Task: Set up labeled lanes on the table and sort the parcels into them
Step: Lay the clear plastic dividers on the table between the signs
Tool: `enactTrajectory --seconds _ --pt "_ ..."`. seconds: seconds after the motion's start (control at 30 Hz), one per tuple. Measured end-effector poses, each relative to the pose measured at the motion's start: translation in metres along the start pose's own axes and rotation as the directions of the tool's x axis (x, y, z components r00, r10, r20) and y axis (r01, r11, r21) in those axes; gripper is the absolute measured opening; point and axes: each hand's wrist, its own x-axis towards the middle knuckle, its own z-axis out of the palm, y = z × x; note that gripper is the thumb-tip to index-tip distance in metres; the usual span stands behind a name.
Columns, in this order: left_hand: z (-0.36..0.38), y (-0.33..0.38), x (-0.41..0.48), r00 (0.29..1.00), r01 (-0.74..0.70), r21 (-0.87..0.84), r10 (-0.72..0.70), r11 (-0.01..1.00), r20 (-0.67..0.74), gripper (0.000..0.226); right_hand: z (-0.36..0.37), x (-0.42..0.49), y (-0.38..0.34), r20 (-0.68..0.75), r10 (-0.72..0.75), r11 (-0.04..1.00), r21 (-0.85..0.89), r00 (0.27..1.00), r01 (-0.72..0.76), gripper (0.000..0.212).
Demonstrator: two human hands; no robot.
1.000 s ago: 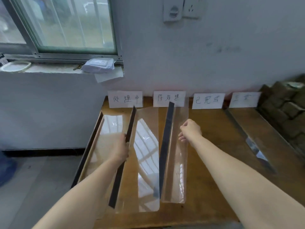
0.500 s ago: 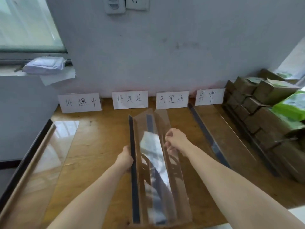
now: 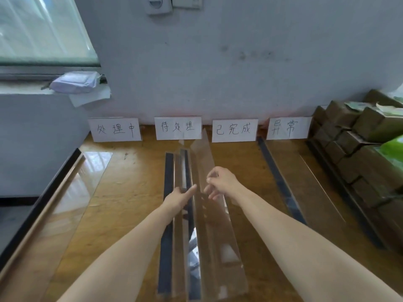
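Four handwritten white labels stand against the wall: first (image 3: 115,129), second (image 3: 177,127), third (image 3: 234,130), fourth (image 3: 287,127). Two long clear lane dividers with black base strips lie close together, lengthwise, mid-table below the second and third labels. My left hand (image 3: 181,199) grips the upright wall of the left divider (image 3: 168,182). My right hand (image 3: 220,184) pinches the top edge of the right divider (image 3: 212,236), whose clear wall tilts right. Brown parcels (image 3: 359,149) are stacked at the right.
Another clear divider (image 3: 72,192) lies along the wooden table's (image 3: 130,192) left edge, and one more (image 3: 305,182) lies below the fourth label, next to the parcel stack. A green packet (image 3: 392,149) sits on the parcels. The windowsill at upper left holds a white packet (image 3: 75,81).
Both hands have carried the two dividers rightward from the first two labels to the table's middle, and they now lie nearly side by side. My view has turned right, showing the parcels.
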Motion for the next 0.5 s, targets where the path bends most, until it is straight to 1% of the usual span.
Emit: enactTrajectory --seconds 0.03,0.13,0.2,0.23,0.3,0.37,0.5 --pt "-0.001 0.001 -0.001 0.999 -0.002 0.035 0.003 0.999 -0.035 0.065 0.001 0.000 -0.001 -0.006 -0.005 1.000 0.002 1.000 0.005 0.009" --pt "-0.009 -0.001 0.000 0.992 -0.001 0.125 0.017 0.992 -0.125 0.046 0.004 0.002 -0.003 -0.047 0.007 1.000 -0.008 0.999 -0.008 0.009" --pt "-0.019 -0.006 0.005 0.984 -0.003 0.173 0.034 0.985 -0.173 0.039 0.004 0.006 -0.004 -0.094 0.020 0.998 -0.062 0.995 -0.026 0.010" --pt "-0.025 -0.008 0.006 0.979 -0.007 0.188 0.045 0.982 -0.201 0.036 0.004 0.008 -0.005 -0.125 0.012 0.992 -0.121 0.992 -0.027 0.010" --pt "-0.039 -0.013 0.009 0.969 -0.019 0.139 0.053 0.990 -0.240 0.035 0.002 0.013 -0.008 -0.185 -0.016 0.966 -0.258 0.983 -0.033 0.012" --pt "-0.053 -0.018 0.011 0.961 -0.024 0.081 0.045 0.996 -0.271 0.034 0.000 0.016 -0.012 -0.236 -0.015 0.938 -0.339 0.972 -0.068 0.014" --pt "-0.075 -0.023 0.017 0.944 -0.051 0.126 0.090 0.991 -0.319 0.035 -0.004 0.023 -0.019 -0.308 0.003 0.888 -0.436 0.951 -0.144 0.019"
